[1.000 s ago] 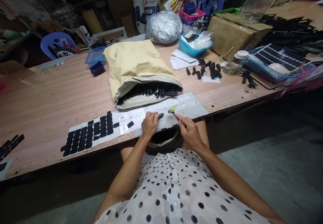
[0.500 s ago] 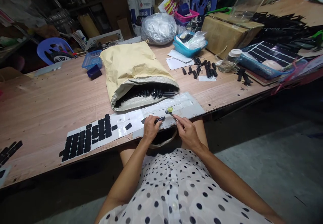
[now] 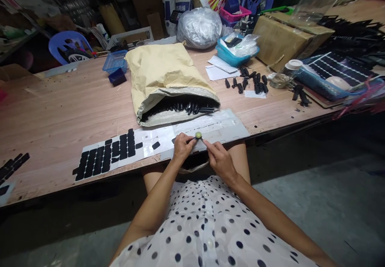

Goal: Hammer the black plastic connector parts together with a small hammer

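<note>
My left hand is closed around a small black part at the near edge of the wooden table. My right hand pinches a thin tool with a small yellow-green round tip, and that tip touches the end of the black part. Both hands rest over a pale backing sheet. To the left, a white sheet carries rows of black rectangular pads. Just behind my hands lies an open yellow paper sack with several black parts showing in its mouth.
Loose black parts and white papers lie right of the sack. A teal tray, a cardboard box, a clear plastic bag, small blue baskets and black strips crowd the far and right side. More black pads sit far left.
My right hand has brought the tool's yellow-green tip leftward onto the end of the black part in my left hand. The camera view shifted slightly.
</note>
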A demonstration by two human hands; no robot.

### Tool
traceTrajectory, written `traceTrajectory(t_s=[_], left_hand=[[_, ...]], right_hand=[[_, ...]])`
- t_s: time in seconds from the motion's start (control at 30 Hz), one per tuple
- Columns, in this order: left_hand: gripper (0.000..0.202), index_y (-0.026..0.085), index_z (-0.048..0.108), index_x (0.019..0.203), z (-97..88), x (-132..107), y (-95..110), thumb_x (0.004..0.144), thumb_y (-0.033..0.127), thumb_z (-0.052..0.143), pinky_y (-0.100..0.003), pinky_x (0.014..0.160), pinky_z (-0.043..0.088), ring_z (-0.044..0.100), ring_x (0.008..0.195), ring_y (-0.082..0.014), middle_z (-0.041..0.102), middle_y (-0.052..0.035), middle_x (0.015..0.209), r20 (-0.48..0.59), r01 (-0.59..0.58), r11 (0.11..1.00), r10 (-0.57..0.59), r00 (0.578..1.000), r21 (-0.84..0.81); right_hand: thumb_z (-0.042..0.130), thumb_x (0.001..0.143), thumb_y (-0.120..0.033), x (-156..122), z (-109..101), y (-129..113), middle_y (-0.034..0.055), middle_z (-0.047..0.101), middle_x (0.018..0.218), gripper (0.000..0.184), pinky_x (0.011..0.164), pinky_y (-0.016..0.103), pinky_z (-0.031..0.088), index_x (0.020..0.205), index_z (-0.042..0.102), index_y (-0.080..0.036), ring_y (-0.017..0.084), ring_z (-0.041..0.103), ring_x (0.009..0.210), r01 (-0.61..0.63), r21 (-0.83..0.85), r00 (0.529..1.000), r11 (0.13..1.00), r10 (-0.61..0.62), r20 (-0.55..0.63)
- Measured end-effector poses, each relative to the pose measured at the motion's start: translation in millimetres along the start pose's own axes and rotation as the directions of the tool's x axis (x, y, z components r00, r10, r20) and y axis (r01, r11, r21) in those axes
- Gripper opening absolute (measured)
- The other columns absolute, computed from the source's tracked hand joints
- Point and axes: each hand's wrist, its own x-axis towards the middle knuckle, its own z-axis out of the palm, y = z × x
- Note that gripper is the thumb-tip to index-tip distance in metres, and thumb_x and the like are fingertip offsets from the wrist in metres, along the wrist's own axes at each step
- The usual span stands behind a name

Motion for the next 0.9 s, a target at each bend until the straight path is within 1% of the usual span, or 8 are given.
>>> traceTrajectory(t_s=[0.1, 0.23, 0.4, 0.5, 0.63, 0.77, 0.83, 0.9], left_hand=[[0.012, 0.027, 0.085, 0.09, 0.9, 0.8, 0.1, 0.084, 0.02, 0.078, -0.032, 0.086, 0.052, 0.064, 0.085, -0.0178, 0.067, -0.0011, 0.081, 0.004, 0.012, 1.0, -0.012, 1.0, -0.004], [0.011, 0.028, 0.085, 0.091, 0.5, 1.8, 1.2, 0.084, 0.022, 0.078, -0.032, 0.086, 0.053, 0.064, 0.085, -0.0182, 0.068, -0.0013, 0.081, 0.006, 0.022, 1.0, -0.022, 1.0, 0.003], [0.012, 0.027, 0.085, 0.091, 1.6, 1.6, 0.3, 0.084, 0.023, 0.077, -0.033, 0.088, 0.053, 0.064, 0.087, -0.0191, 0.069, -0.0016, 0.083, 0.011, 0.03, 0.999, -0.03, 0.999, 0.025], [0.011, 0.027, 0.084, 0.092, 4.2, -0.5, -2.6, 0.085, 0.022, 0.076, -0.035, 0.091, 0.052, 0.064, 0.091, -0.0206, 0.069, -0.0023, 0.085, -0.015, 0.004, 0.999, -0.004, 1.0, 0.037], [0.015, 0.025, 0.082, 0.097, 3.6, -6.1, -2.9, 0.084, 0.02, 0.076, -0.038, 0.094, 0.052, 0.063, 0.099, -0.023, 0.067, -0.004, 0.092, -0.018, -0.039, 0.999, 0.04, 0.999, 0.036], [0.014, 0.023, 0.078, 0.099, -4.3, -23.2, 2.5, 0.087, 0.019, 0.07, -0.035, 0.093, 0.053, 0.065, 0.099, -0.0214, 0.069, -0.0041, 0.097, 0.014, -0.05, 0.995, 0.051, 0.999, -0.082], [0.016, 0.023, 0.075, 0.104, -7.9, -39.6, 4.5, 0.091, 0.022, 0.066, -0.034, 0.091, 0.054, 0.066, 0.098, -0.0205, 0.071, -0.0039, 0.103, 0.07, -0.055, 0.987, 0.066, 0.995, -0.15], [0.018, 0.023, 0.074, 0.106, -8.4, -59.6, 4.3, 0.092, 0.024, 0.063, -0.033, 0.09, 0.054, 0.067, 0.097, -0.0203, 0.074, -0.0034, 0.105, 0.208, -0.053, 0.982, 0.091, 0.974, -0.18]], right_hand=[[0.042, 0.102, -0.025, 0.8, 1.0, 1.9, 0.0047, 0.061, 0.08, 0.043, 0.07, 0.027, 0.056, 0.129, 0.075, -0.026, 0.018, 0.063, 0.073, -0.01, -0.009, 1.0, 1.0, 0.01, 0.03], [0.042, 0.104, -0.026, 1.9, 0.3, 0.3, 0.0066, 0.064, 0.088, 0.043, 0.079, 0.029, 0.057, 0.134, 0.072, -0.027, 0.018, 0.065, 0.082, 0.011, 0.018, 0.999, 1.0, -0.01, -0.046], [0.042, 0.102, -0.024, -1.0, 3.9, 7.3, 0.0052, 0.062, 0.081, 0.042, 0.073, 0.03, 0.056, 0.129, 0.075, -0.026, 0.019, 0.064, 0.074, 0.011, 0.009, 1.0, 1.0, -0.011, 0.003], [0.043, 0.102, -0.025, 9.9, -3.4, 18.1, 0.0074, 0.067, 0.089, 0.041, 0.08, 0.032, 0.057, 0.13, 0.074, -0.026, 0.021, 0.066, 0.084, -0.02, -0.005, 0.996, 1.0, 0.019, -0.084], [0.044, 0.099, -0.024, 44.9, -27.8, 47.6, 0.0099, 0.066, 0.093, 0.043, 0.085, 0.036, 0.054, 0.13, 0.074, -0.025, 0.025, 0.064, 0.091, -0.172, -0.16, 0.965, 0.972, 0.134, -0.227], [0.047, 0.091, -0.017, 82.3, -50.8, 88.8, 0.0127, 0.06, 0.092, 0.046, 0.075, 0.039, 0.048, 0.126, 0.076, -0.02, 0.025, 0.058, 0.077, -0.472, -0.344, 0.877, 0.812, 0.394, -0.273], [0.047, 0.09, -0.016, 96.3, -55.5, 105.3, 0.0158, 0.059, 0.097, 0.045, 0.074, 0.04, 0.045, 0.125, 0.076, -0.017, 0.026, 0.056, 0.079, -0.533, -0.403, 0.846, 0.743, 0.458, -0.274], [0.047, 0.091, -0.015, 106.8, -54.7, 115.1, 0.019, 0.06, 0.101, 0.043, 0.076, 0.041, 0.043, 0.122, 0.077, -0.016, 0.029, 0.056, 0.088, -0.544, -0.448, 0.839, 0.709, 0.465, -0.284]])
